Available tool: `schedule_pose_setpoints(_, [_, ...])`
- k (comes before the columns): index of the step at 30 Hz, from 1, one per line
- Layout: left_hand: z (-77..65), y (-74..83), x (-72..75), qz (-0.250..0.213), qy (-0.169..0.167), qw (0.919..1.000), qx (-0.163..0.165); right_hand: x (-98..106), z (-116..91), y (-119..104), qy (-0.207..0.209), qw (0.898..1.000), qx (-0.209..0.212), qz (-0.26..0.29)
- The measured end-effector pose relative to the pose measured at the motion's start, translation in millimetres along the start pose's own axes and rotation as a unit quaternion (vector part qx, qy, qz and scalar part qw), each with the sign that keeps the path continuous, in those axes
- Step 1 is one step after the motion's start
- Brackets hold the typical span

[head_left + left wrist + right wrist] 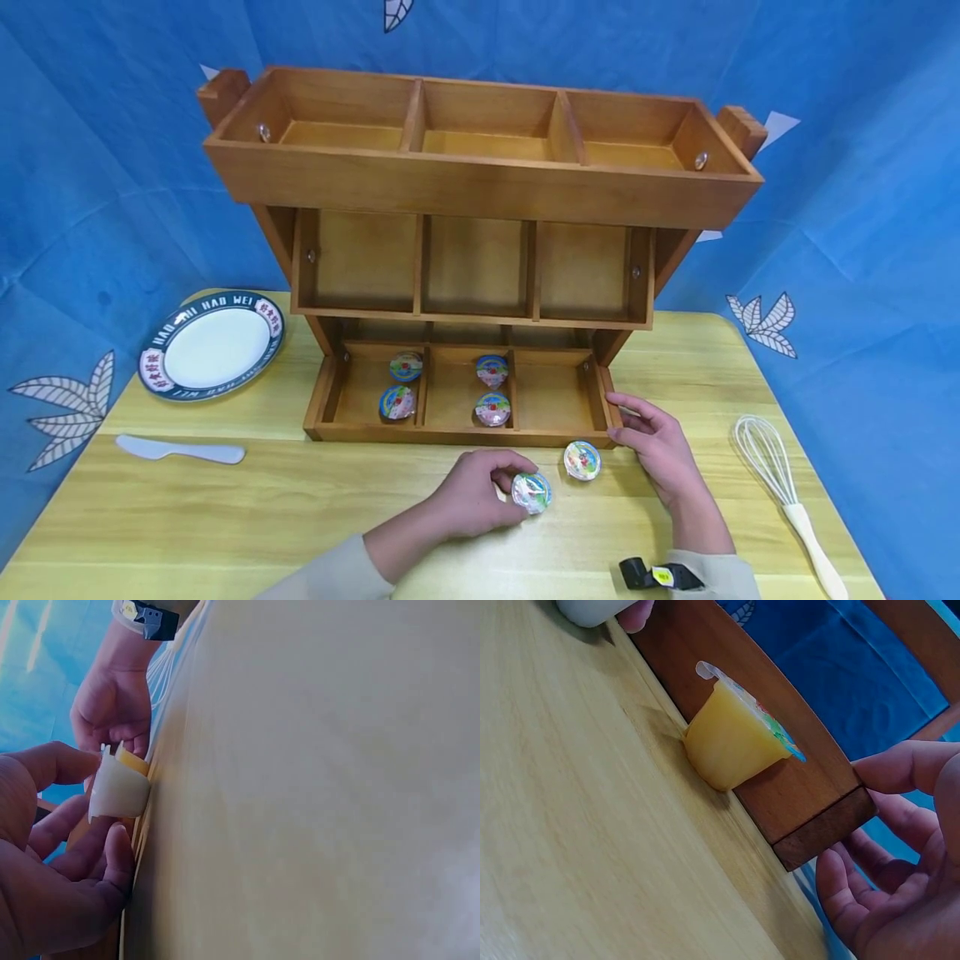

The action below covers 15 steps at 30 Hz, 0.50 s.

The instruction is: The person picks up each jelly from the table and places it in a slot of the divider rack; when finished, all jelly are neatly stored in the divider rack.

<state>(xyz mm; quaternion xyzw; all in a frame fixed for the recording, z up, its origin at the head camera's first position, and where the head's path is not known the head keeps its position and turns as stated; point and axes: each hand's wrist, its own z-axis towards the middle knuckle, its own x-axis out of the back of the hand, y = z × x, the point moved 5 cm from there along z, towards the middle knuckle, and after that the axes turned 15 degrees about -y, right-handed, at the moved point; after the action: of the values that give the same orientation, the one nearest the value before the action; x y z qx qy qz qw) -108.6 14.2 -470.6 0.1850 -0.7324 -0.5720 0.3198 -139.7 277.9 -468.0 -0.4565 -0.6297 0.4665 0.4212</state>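
A small white plastic cup with a printed foil lid (pixel 532 493) sits between the thumb and fingers of the left hand (pixel 477 497), which curl round it from opposite sides; whether its base touches the table cannot be told. Just beside it, a yellow cup with a printed lid (pixel 582 461) stands upright on the pale wooden table (pixel 315 517), before the three-tier brown wooden rack (pixel 480 187). The right hand (pixel 660 450) grips the rack's bottom right front corner, thumb and fingers bent about it.
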Motion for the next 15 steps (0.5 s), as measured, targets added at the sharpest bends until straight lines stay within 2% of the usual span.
schedule_pose_setpoints(7, [6.0,-2.8,-0.2,0.023,-0.014,0.9992,-0.030,-0.8,-1.4,-0.7,-0.003,1.000,-0.004,0.000])
schedule_pose_setpoints(15, [7.6,1.0,-1.6,0.070,-0.018,0.9948,-0.072,-0.3,-1.0,-1.5,0.000,1.000,-0.006,0.001])
